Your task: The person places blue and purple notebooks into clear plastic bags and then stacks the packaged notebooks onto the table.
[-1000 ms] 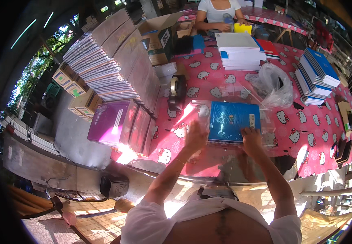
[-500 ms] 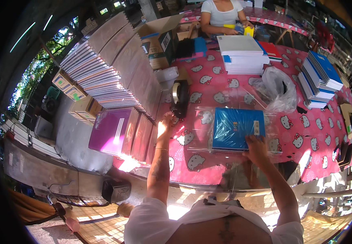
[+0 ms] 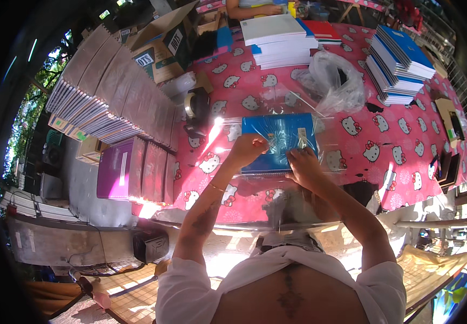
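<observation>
We see bright sun spots on the pink table (image 3: 360, 162), glare on the plastic (image 3: 281, 133) — and dark, bent edges.

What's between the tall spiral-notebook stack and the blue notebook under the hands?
Head view: a dark tape dispenser, then pink patterned tablecloth. The left hand overlaps the left edge of the blue notebook.

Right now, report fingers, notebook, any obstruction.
Left fingers curled over blue notebook, contact unclear; right fingers at its lower right. It lies flat under clear film. Crumpled plastic bag beyond, not on it.
</observation>
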Motion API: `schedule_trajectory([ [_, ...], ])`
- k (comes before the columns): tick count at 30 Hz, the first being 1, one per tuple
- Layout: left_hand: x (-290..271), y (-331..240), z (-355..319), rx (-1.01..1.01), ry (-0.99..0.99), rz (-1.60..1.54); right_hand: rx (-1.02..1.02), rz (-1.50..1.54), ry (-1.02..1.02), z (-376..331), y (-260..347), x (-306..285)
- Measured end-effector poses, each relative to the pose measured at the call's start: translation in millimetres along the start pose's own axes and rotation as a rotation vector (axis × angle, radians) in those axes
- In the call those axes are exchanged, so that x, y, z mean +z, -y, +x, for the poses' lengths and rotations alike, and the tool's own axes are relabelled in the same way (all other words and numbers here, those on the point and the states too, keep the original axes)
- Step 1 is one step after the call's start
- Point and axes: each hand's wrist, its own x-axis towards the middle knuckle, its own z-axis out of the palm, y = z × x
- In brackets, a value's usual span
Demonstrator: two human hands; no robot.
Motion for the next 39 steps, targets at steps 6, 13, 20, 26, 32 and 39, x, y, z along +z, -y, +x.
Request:
schedule_trajectory([
  [6, 48.0, -3.7, 25.3, -0.173, 0.045, 0.299, -0.014, 0.024, -0.043, -5.2, -7.0, 0.0],
  [13, 62.0, -8.1, 24.1, -0.283, -0.017, 0.788, -0.002, 0.109, -0.327, -4.0, -24.5, 2.5],
  [20, 83.1, 13.3, -63.8, -0.315, -0.486, 0.589, 0.07, 0.263, 0.029, 75.3, -73.4, 5.5],
  [26, 175.2, -10.0, -53.5, -0.584, -0.569, -1.008, 0.005, 0.376, 0.378, 163.5, -166.7, 36.7],
  [32, 110.2, 12.3, -76.9, -0.365, -0.642, -0.43, 0.199, 0.872, 0.266, 62.8, -155.3, -4.8],
  [39, 46.5, 102.2, -100.5, -0.221, -0.411, -0.422, 0.601, 0.975, -0.021, -56.2, -28.3, 22.0],
])
